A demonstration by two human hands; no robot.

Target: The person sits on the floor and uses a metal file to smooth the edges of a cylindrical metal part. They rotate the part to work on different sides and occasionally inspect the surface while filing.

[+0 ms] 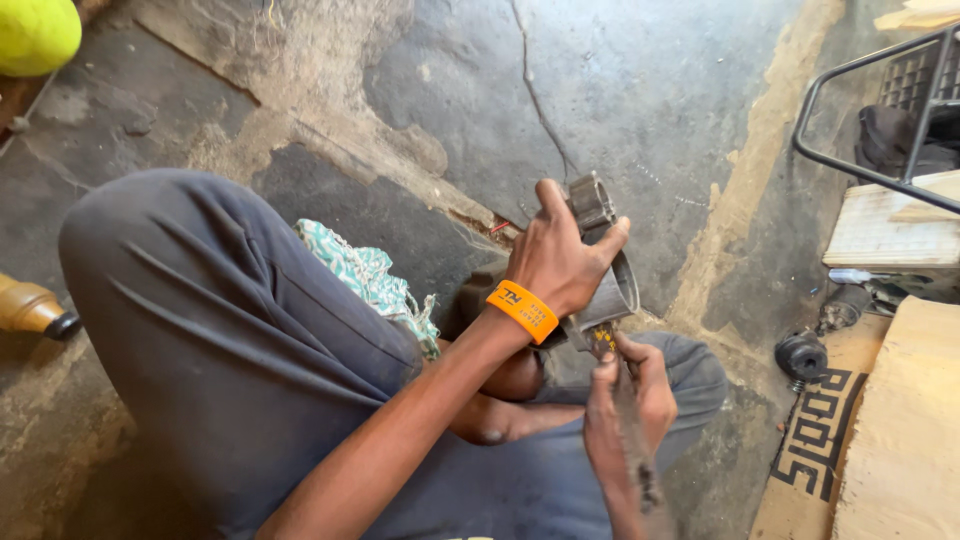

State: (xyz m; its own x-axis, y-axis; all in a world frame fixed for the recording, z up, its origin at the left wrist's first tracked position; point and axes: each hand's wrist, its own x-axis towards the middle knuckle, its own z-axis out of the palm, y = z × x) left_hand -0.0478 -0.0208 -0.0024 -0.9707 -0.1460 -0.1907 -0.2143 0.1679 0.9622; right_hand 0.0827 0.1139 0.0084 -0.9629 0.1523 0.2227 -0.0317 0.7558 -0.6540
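Left hand: the left hand [560, 262] wraps over the top of a metal part [605, 270], thumb on the far side, fingers curled down its right side, gripping it firmly
Metal part: grey, with a toothed knob at the far end and an open round cup at the near end; held in the air above the person's lap, in the middle of the scene
Right hand: the right hand [628, 400] sits just near of the part, fingers pressed together around a thin tool [605, 340] whose tip meets the cup's lower edge
Wristband: 1 orange wristband [523, 310] on the left wrist
Lap: grey trousers [230, 340], a teal patterned cloth [370, 275] beside the knee
Floor: cracked concrete floor [640, 90]; a black round part [801, 354] lies to the right, near cardboard [905, 430]
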